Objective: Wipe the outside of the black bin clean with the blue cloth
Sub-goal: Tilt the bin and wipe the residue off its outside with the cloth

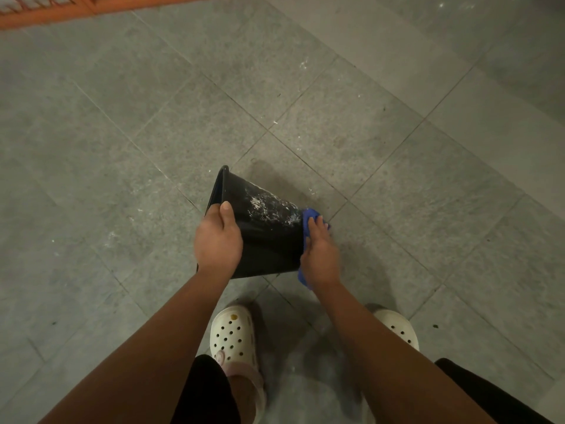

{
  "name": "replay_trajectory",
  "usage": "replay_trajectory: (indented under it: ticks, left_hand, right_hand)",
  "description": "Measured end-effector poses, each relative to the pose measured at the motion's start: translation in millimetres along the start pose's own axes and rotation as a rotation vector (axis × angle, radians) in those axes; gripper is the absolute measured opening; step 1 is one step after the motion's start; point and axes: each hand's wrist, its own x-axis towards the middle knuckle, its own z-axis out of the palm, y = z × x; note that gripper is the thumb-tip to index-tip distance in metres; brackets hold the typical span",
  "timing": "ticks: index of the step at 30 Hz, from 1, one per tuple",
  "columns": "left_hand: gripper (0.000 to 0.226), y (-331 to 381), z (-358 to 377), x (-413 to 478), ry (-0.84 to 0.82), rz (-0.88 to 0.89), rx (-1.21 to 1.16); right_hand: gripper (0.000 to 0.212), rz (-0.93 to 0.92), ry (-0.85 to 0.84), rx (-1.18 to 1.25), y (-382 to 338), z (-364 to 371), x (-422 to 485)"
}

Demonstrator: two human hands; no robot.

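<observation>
The black bin (269, 237) is tipped sideways, mouth facing left, white smears on its wall; its inside is hidden. The left hand (217, 240) clamps its rim, and the right hand (319, 255) presses the blue cloth (309, 216) flat against its base, fingers together.

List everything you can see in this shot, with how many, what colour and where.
bin: one, black with white smears, tipped on its side, centre
cloth: one, blue, pressed against the bin's base end
floor: grey tiles, white flecks
frame: orange-brown, top left edge
clogs: two, cream, bottom centre
left hand: one, gripping the bin's rim
right hand: one, on the cloth
</observation>
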Motion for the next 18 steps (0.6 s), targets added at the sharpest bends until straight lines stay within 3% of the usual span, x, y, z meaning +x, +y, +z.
replay_trajectory:
  ticks: [4, 8, 13, 18]
  left_hand:
    - [0.039, 0, 0, -2, -0.019, 0.057, 0.031]
    - [0.037, -5, -2, -4, -0.008, 0.050, -0.037]
    - [0.036, -10, -2, -4, -0.020, 0.091, -0.045]
    - [0.028, -11, -3, -5, -0.056, 0.154, -0.018]
  right_hand:
    - [0.063, -0.040, 0.080, -0.036, -18, 14, -14]
    - [0.066, -0.139, 0.008, -0.044, -13, 3, 3]
    - [0.070, 0.029, -0.043, -0.088, -5, 0, -5]
    - [0.065, -0.084, 0.012, -0.033, -28, 9, -15]
